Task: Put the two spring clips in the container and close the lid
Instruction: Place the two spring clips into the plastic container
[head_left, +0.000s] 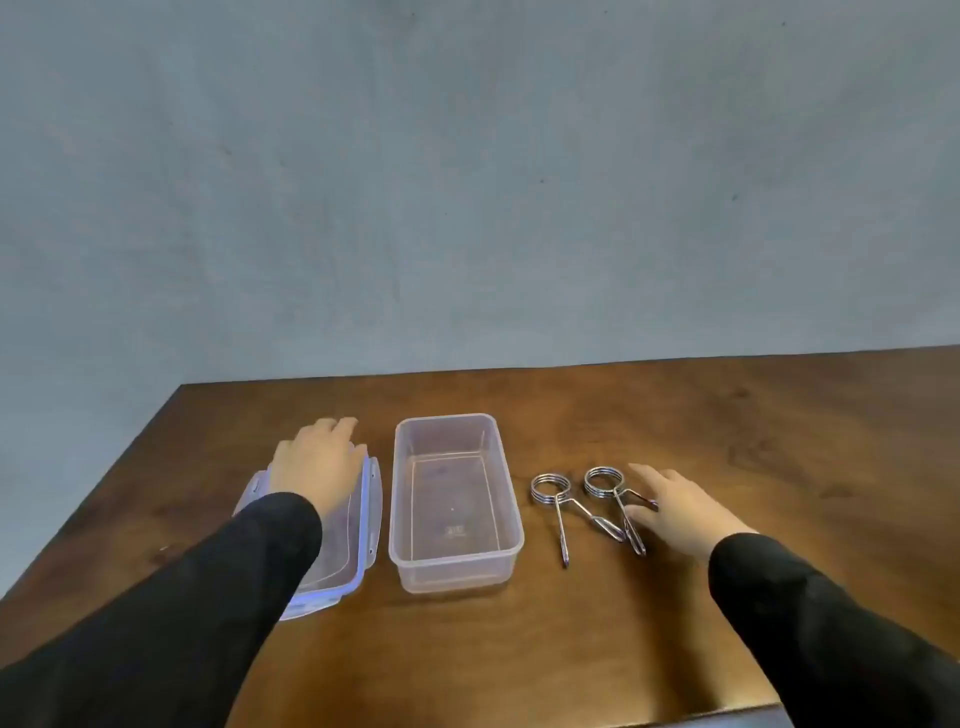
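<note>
A clear, lidless plastic container (453, 571) stands empty in the middle of the wooden table (597, 634). Its lid (363, 545), clear with a blue rim, lies flat just left of it. My left hand (317, 467) rests palm down on the far end of the lid, fingers loosely spread. Two metal spring clips lie side by side right of the container: the left clip (560, 519) and the right clip (621, 506). My right hand (680, 506) hovers low beside the right clip, fingers spread, thumb touching its handles. It grips nothing.
The table's left edge (104, 493) runs diagonally close to the lid, and its near edge (571, 719) sits at the bottom. A grey wall (467, 182) rises behind the table. Both black sleeves reach in from the bottom corners.
</note>
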